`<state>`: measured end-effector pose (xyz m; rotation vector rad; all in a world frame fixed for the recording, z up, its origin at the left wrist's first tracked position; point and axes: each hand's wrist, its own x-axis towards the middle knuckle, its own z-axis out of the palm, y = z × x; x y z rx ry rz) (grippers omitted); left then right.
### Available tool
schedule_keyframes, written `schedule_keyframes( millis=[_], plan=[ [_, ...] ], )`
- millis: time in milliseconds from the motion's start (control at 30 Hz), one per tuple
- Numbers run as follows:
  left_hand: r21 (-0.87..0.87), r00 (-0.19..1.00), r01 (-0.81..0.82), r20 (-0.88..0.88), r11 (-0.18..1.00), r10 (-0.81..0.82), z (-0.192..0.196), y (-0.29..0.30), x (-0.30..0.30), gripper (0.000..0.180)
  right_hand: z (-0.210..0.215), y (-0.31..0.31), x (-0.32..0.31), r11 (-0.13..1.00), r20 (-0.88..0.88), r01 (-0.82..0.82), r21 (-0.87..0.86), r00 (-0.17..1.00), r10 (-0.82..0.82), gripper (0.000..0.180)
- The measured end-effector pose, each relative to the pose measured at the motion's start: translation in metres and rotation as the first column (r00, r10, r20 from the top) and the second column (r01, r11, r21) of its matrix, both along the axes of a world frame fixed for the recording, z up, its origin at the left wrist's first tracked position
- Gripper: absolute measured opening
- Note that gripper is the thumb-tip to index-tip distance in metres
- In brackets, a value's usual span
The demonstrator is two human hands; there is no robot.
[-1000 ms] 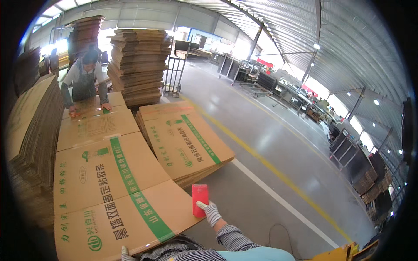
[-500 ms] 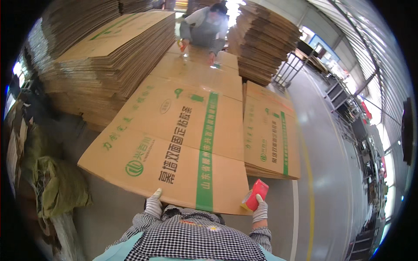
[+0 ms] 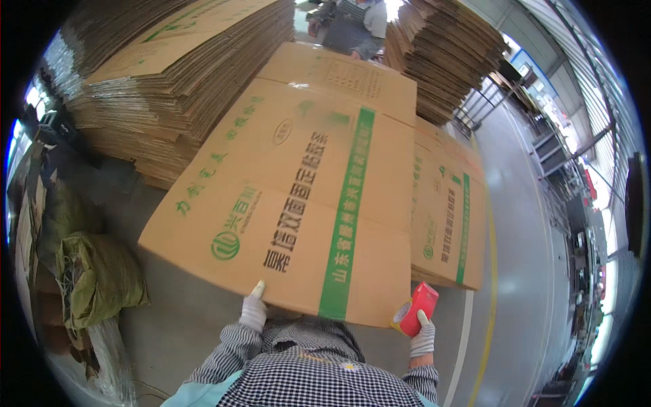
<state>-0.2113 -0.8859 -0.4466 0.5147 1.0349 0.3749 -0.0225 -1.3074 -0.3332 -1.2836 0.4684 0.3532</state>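
Note:
A large flattened cardboard box with green and black print lies across the middle of the view. My left hand, in a white glove, is closed on its near edge with the thumb on top; the other fingers are hidden underneath. At the sheet's near right corner, my gloved right hand is closed round a red tape dispenser. The yellow side of the dispenser faces the cardboard corner; I cannot tell whether they touch. At the far end, a co-worker's hand is by the sheet's edge.
Tall stacks of flat cardboard stand at the far left, with another stack at the far right. A lower cardboard pile sits right of my sheet. A green woven sack is on the left floor, and a yellow line runs along the right.
The sheet and both my hands have shifted right in view. The co-worker, earlier bent over the far end, now appears higher up at its edge. My hands keep their holds.

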Motion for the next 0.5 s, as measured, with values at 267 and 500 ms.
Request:
schedule_keyframes(
  millis=[267, 500],
  plan=[
    [-0.199, 0.968, -0.244, 0.005, 0.949, 0.250, -0.089, 0.111, 0.226, 0.053, 0.008, 0.025, 0.107, 0.999, 0.054, -0.029, -0.044, 0.998, 0.032, 0.050],
    [-0.213, 0.899, -0.247, 0.314, 0.945, 0.306, -0.119, 0.122, 0.246, 0.052, -0.020, -0.004, 0.143, 0.989, -0.011, -0.081, -0.123, 0.997, 0.081, 0.052]
  ],
)
